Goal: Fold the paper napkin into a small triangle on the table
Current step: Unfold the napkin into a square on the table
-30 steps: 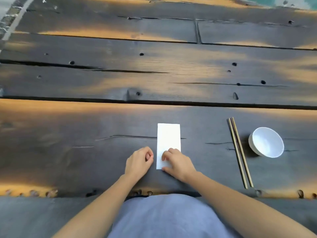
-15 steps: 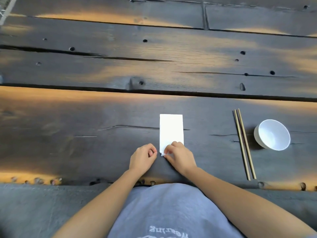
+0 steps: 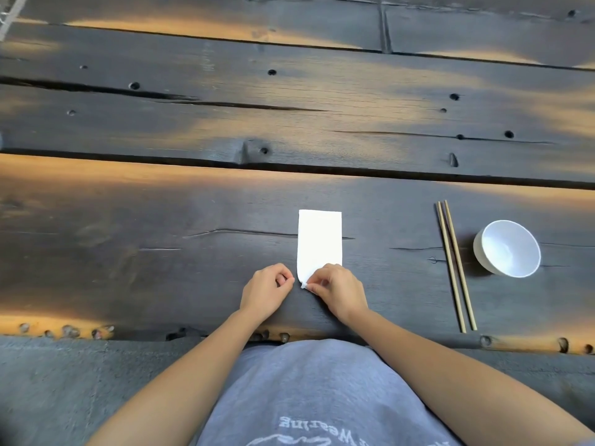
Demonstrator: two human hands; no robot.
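The table [image 3: 128, 220] is dark, scorched planks with orange patches, long cracks and small holes, its near edge running across the bottom of the view. Toward the 7 o'clock side of the middle, the left hand [image 3: 265, 291] rests on the wood with its fingers curled into a loose fist, thumb against the forefinger; it grasps nothing and sits just beside the napkin's near left corner, apart from it by a thin strip of wood. The napkin [image 3: 319, 239] lies flat near the centre of the near plank as a tall white rectangle, long sides running from 12 to 6 o'clock, across a crack in the wood. Its near left corner is lifted off the table and bent. At 6 o'clock from the napkin, the right hand [image 3: 335, 289] covers the near end and pinches that lifted corner between thumb and forefinger, the other fingers curled over the paper. Both bare forearms reach in from the bottom, either side of a grey shirt [image 3: 315, 391] with pale lettering. Well to 3 o'clock of the napkin, two chopsticks [image 3: 454, 265] lie side by side, almost touching, pointing roughly from 12 to 6 o'clock with their near ends close to the table edge. Just beyond them at 3 o'clock sits a white bowl [image 3: 507, 247], upright and tilted slightly toward the view, apart from the chopsticks.
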